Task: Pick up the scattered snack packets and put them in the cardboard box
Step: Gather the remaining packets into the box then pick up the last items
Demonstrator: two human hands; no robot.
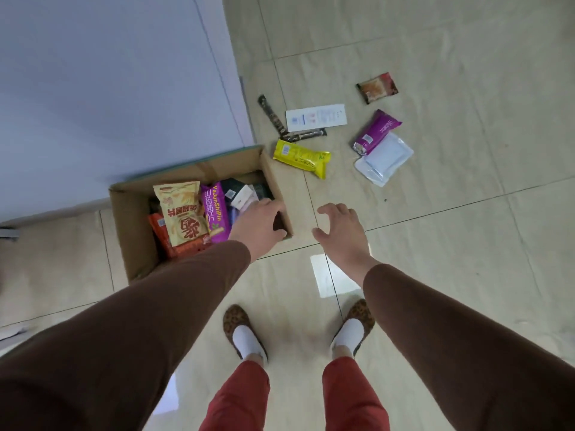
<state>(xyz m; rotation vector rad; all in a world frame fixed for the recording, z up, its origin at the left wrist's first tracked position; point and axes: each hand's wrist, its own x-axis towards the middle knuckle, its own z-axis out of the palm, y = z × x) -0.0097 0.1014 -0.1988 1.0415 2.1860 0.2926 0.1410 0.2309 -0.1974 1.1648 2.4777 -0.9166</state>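
Beige floor tiles (435, 275) are spreading under everything, with a pale blue wall (109, 88) rising at the far left. Against that wall a cardboard box (130, 213) is sitting open, already holding several packets: a tall cream-and-yellow bag (182, 213) lying on top of an orange packet (158, 228), a purple packet (214, 216) beside them, and darker packs (hard to make out) toward the box's right end. The left hand (258, 227), in a brown sleeve (140, 321), is reaching over the box's right end; its fingers are curling down past the rim, and whether they are holding anything cannot be told from here. Just right of the box, the right hand (340, 233) is hovering above the floor with fingers spread apart and nothing in it.

Beyond the hands, the scattered snack packets are lying on the tiles: two thin dark stick packets (270, 113) forming a V, a white flat packet (315, 117) overlapping them, and a yellow packet (301, 157) just beside the box's far corner. Further right, a purple pouch (377, 130) is partly resting on a white translucent pouch (384, 158), and a small brown packet (377, 88) is lying apart, farther away.

Below, two feet in leopard-print slippers (238, 321) and white socks are standing on the floor, with red trousers (236, 399) above.
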